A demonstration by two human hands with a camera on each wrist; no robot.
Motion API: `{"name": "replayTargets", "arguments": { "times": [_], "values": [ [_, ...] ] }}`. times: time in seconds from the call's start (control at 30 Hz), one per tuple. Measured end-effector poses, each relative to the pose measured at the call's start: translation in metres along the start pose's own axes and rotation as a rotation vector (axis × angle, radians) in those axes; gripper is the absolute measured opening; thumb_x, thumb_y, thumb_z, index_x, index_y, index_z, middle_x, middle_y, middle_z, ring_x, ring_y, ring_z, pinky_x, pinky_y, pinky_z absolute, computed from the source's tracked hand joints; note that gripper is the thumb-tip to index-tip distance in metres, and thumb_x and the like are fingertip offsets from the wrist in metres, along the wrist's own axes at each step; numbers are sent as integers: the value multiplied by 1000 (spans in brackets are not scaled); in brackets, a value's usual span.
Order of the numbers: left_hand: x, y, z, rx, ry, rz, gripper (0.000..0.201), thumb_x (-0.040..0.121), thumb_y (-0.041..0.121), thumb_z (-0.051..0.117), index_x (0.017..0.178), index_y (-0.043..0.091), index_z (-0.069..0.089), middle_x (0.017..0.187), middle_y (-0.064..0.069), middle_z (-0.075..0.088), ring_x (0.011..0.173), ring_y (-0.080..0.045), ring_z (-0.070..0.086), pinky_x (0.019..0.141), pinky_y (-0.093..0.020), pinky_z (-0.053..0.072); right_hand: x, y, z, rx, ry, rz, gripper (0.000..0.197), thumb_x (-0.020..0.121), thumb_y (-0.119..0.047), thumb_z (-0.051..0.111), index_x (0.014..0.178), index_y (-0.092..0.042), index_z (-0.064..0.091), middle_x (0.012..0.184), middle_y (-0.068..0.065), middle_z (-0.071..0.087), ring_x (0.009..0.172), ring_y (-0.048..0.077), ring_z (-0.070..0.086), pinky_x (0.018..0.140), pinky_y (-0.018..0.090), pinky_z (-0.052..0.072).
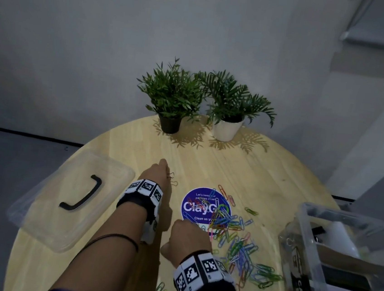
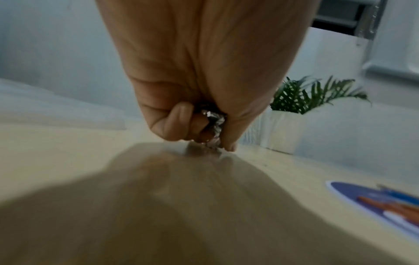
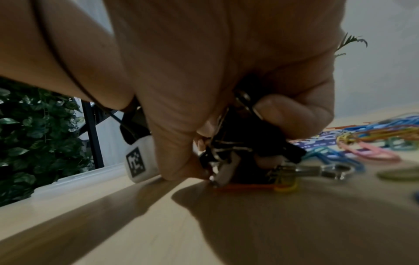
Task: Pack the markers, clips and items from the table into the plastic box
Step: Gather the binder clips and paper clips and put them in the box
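A heap of coloured paper clips (image 1: 233,235) lies spread over the middle right of the round wooden table (image 1: 119,152). The clear plastic box (image 1: 302,259) stands open at the right edge with items inside. My left hand (image 1: 160,169) is curled, knuckles up, fingertips on the table, and grips a bunch of silvery metal clips (image 2: 214,120). Two thin wire clips (image 1: 172,177) lie just right of it. My right hand (image 1: 189,232) is at the heap's left edge and grips several black binder clips (image 3: 229,143) with silver handles. An orange paper clip (image 3: 244,187) lies under it.
The box's clear lid (image 1: 43,219) with a black handle (image 1: 81,195) lies at the table's left. Two potted plants, one in a black pot (image 1: 169,124) and one in a white pot (image 1: 227,130), stand at the far edge. A round blue sticker (image 1: 191,207) is under the clips.
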State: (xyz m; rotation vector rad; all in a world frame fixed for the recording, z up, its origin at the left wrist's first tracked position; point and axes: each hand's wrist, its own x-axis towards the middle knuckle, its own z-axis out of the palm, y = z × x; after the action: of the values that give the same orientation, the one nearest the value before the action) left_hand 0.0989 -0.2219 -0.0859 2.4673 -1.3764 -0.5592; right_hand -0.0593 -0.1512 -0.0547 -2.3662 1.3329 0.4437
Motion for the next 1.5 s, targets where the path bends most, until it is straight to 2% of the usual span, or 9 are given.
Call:
{"name": "replayTargets", "arguments": {
  "times": [0.3,0.5,0.73,0.87,0.97,1.03,1.23,1.4,1.5],
  "values": [
    [-19,-3,-2,20,-23,-24,18,95,19,41,106,5,42,101,-18,63,90,-36,63,67,-36,41,-9,32,-9,485,29,-16,14,75,-30,64,75,-23,51,79,4,62,77,25,62,75,36,52],
    [-54,-14,-5,116,-88,9,24,96,17,42,114,2,44,103,-16,64,95,-34,63,71,-36,43,-24,72,-11,1052,107,39,7,82,-18,65,80,-14,70,65,-1,61,54,12,56,52,22,45],
    [-93,-25,4,76,-23,-3,10,95,17,40,100,8,41,67,-1,45,73,-29,56,65,-34,42,-53,71,0,1266,-73,164,19,86,-19,59,69,-12,62,53,6,57,32,12,37,38,15,27],
    [-115,-28,2,63,-108,-38,17,95,14,40,109,3,42,90,-13,59,82,-31,58,68,-34,41,-55,63,9,1133,97,139,11,82,-18,64,74,-12,59,61,10,62,40,19,50,42,25,40],
    [-130,-31,0,29,-187,-47,22,94,14,44,112,2,43,105,-16,59,87,-29,56,73,-33,41,-52,57,10,769,249,48,13,75,-22,68,86,-16,63,83,8,69,71,24,65,67,35,56],
    [-139,-33,1,-3,-181,-45,22,93,14,46,111,3,44,111,-17,59,94,-32,59,75,-34,43,-50,52,8,545,241,23,29,75,-33,70,101,-22,62,97,1,68,89,21,65,79,32,55],
    [-164,-27,9,74,-132,9,27,92,14,48,114,1,40,122,-18,40,91,-40,63,73,-40,47,-35,37,12,200,173,30,34,86,-32,62,109,-10,51,107,11,64,99,29,60,77,35,48],
    [-179,-24,-6,-125,-144,88,8,92,14,47,98,14,42,95,-2,57,84,-24,59,70,-29,43,-39,40,11,299,222,44,29,82,-31,61,99,-9,55,95,11,64,87,28,62,72,34,51],
    [-194,-8,-11,-182,-182,191,6,93,16,48,96,17,43,75,15,50,71,-9,52,58,-19,34,-51,54,3,636,286,88,25,78,-33,64,94,-15,56,90,8,66,81,28,65,74,41,57]
  ]
}}
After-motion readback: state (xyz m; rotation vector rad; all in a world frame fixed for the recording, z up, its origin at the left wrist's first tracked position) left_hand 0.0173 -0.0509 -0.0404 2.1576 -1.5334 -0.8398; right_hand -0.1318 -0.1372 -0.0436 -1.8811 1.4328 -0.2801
